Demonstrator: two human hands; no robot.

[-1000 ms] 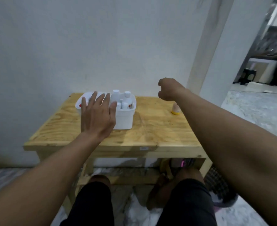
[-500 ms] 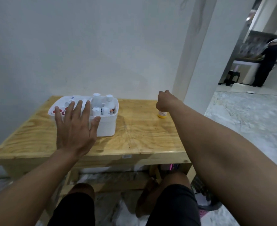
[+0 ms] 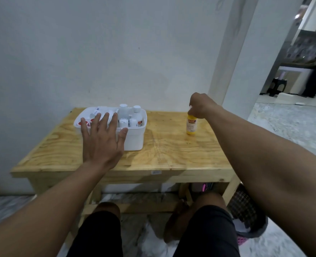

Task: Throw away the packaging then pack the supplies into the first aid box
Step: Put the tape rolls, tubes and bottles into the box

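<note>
Right hand (image 3: 200,106): mine, closed around the cap of the yellow bottle (image 3: 191,125) standing on the surface (image 3: 172,151).
Left hand (image 3: 103,138): spread wide, empty, steadying the box (image 3: 135,138).
Advice: lift straight, lower into a gap.

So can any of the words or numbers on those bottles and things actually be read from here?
None can be read.
Yellow bottle, under the right hand: red band and white panel, print too small.
White bottles in the white box: one red-marked label, blurred.
Item at the box's back left: dark print, too blurred.
Sticker on the table's front edge: illegible.
</note>
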